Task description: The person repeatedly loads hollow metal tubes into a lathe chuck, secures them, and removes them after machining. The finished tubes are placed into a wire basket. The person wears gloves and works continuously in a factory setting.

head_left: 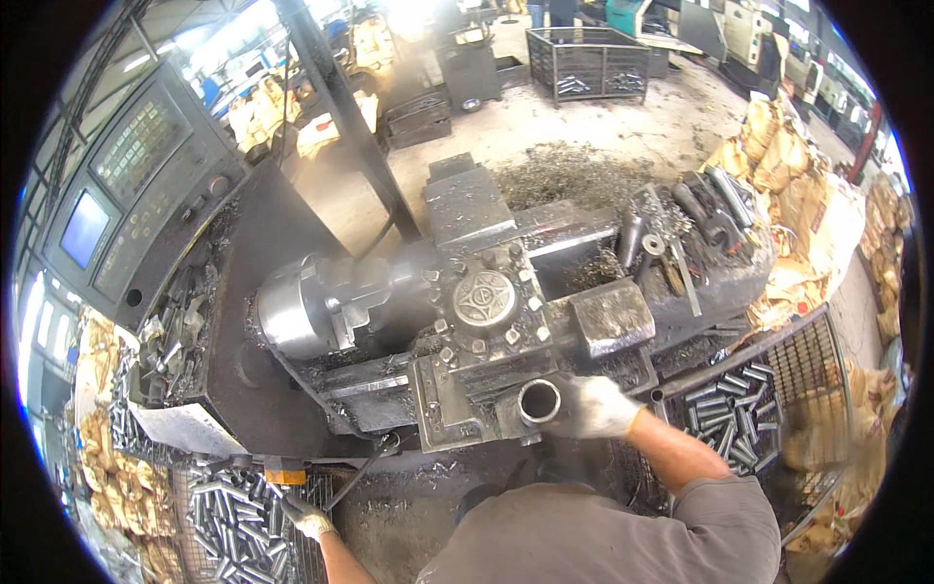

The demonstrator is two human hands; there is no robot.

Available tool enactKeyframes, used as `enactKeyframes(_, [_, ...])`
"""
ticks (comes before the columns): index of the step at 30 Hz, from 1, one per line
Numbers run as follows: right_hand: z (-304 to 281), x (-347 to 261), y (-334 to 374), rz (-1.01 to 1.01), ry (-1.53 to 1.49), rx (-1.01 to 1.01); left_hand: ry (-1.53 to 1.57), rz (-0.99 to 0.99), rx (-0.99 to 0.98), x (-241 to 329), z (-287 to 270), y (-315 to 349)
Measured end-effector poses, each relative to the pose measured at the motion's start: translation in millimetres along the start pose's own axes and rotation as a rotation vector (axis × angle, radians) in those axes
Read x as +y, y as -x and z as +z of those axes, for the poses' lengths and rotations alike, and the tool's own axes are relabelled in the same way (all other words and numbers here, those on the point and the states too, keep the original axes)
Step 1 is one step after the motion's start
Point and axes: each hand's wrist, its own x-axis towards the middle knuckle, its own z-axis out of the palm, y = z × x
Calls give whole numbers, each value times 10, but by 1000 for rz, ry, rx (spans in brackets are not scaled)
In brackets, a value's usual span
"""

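My left hand, in a pale work glove, is low at the left over a bin of short metal tubes. Its fingers look closed on the end of one metal tube. In a similar glove, my right hand is beside an upright hollow cylinder at the front of the lathe carriage. Motion smears those fingers, so whether they grip anything is hidden. Behind stand the square tool post and, further left, the round chuck, both coated with grime.
A control panel with a lit screen rises at the left. Tools and metal parts lie on the machine's right end. A wire basket of tubes stands to the right. Metal chips litter the floor behind, near another wire crate.
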Motion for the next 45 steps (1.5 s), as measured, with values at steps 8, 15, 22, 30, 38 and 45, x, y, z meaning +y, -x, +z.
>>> enactKeyframes(8, [-1430, -114, -918, -124, -430, -6, 534, -431, -176, -206, 119, -446])
enactKeyframes(15, [-919, -393, -3108, 115, 194, -353, 323, 553, -917, 2202, 416, 1399])
enactKeyframes(22, [-212, -55, -3801, -314, 51, -588, 371, 970, -519, 4039, 887, 1245])
enactKeyframes(30, [-589, 594, -4011, -89, 531, -107, 60, 1214, -14, 4640, 1063, -312])
enactKeyframes(38, [184, 488, -3984, -544, 130, -545, 37, 1249, 0, 4729, 1256, -328])
enactKeyframes(45, [-92, 191, -3838, 206, -50, -705, 54, 1213, -46, 4798, 1255, -278])
